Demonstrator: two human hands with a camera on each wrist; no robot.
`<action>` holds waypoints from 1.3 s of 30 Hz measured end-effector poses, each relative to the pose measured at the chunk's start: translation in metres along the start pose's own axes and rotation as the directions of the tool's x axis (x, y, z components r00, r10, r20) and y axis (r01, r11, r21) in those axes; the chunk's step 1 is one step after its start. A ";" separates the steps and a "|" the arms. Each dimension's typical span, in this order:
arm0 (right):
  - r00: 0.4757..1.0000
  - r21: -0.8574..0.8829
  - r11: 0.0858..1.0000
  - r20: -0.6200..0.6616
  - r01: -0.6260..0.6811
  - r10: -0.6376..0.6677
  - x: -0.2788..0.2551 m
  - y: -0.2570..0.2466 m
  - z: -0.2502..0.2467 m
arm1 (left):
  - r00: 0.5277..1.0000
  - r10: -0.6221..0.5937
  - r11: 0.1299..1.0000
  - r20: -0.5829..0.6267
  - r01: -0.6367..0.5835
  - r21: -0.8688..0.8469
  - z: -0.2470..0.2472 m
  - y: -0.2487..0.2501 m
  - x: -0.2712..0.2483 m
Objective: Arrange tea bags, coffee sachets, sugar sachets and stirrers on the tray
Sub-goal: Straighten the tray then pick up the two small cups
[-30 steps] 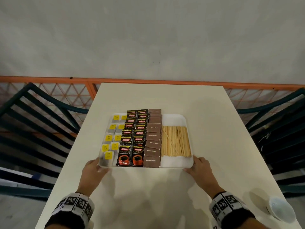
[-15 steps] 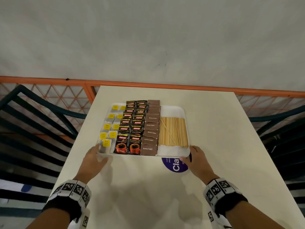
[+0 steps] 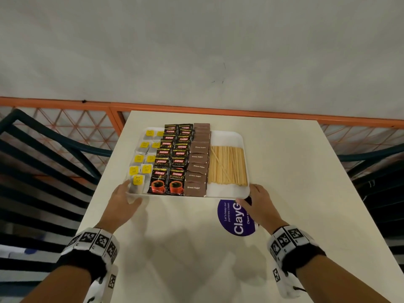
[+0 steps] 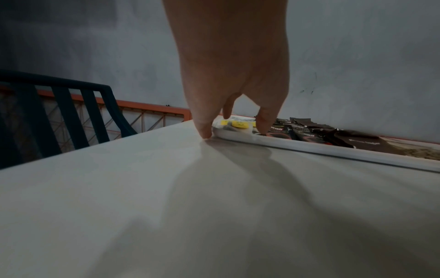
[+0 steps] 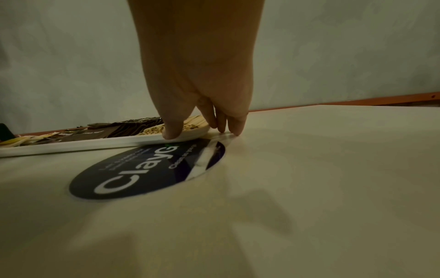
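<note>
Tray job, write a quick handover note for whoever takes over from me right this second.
Left hand: on the near left corner of the tray, thumb over the rim, fingers at the edge.
Right hand: same on the near right corner, thumb on the rim.
The tray sits flat on the table, just beyond the round purple sticker.
Done: tea bags in the left columns, then coffee sachets, sugar sachets and stirrers on the right, all in rows.
Left: one stirrer lies slanted across the bundle; straighten it if wanted, then let go of the tray.
</note>
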State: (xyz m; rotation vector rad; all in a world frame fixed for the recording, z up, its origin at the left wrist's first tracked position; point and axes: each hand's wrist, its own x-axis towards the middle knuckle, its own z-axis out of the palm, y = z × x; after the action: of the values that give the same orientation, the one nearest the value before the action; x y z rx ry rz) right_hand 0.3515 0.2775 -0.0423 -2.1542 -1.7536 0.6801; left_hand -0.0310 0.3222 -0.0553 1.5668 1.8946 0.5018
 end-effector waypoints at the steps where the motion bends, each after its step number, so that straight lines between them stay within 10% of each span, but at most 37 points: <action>1: 1.000 -0.006 1.000 -0.001 -0.004 0.004 -0.001 0.000 0.000 | 1.000 -0.008 1.000 0.010 0.008 0.009 -0.001 0.000 -0.001; 8: 0.999 -0.020 0.998 -0.002 -0.053 0.053 -0.031 0.000 0.000 | 0.981 0.042 0.997 -0.190 -0.028 0.075 0.007 0.023 -0.054; 15: 1.000 0.041 0.999 -0.016 -0.025 0.025 -0.137 0.006 0.000 | 0.930 0.366 0.930 0.003 -0.366 0.039 0.056 0.050 -0.138; 23: 0.977 0.027 0.990 -0.158 -0.139 0.142 -0.289 0.067 -0.014 | 0.718 0.613 0.779 0.330 -0.618 -0.105 0.134 0.113 -0.230; 32: 0.834 -0.016 0.876 -0.316 -0.482 0.453 -0.369 0.155 -0.064 | 0.319 0.775 0.488 0.546 -0.851 -0.195 0.210 0.236 -0.292; 39: 0.841 -0.034 0.849 -0.165 -0.527 0.515 -0.374 0.193 -0.091 | 0.222 0.730 0.393 0.647 -0.910 -0.131 0.271 0.311 -0.324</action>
State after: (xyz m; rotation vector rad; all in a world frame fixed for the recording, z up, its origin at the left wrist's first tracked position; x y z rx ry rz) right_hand 0.5039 -0.1223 0.0073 -2.6898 -1.1264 0.5481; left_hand 0.4126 0.0510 0.0165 2.5207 0.4312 0.0524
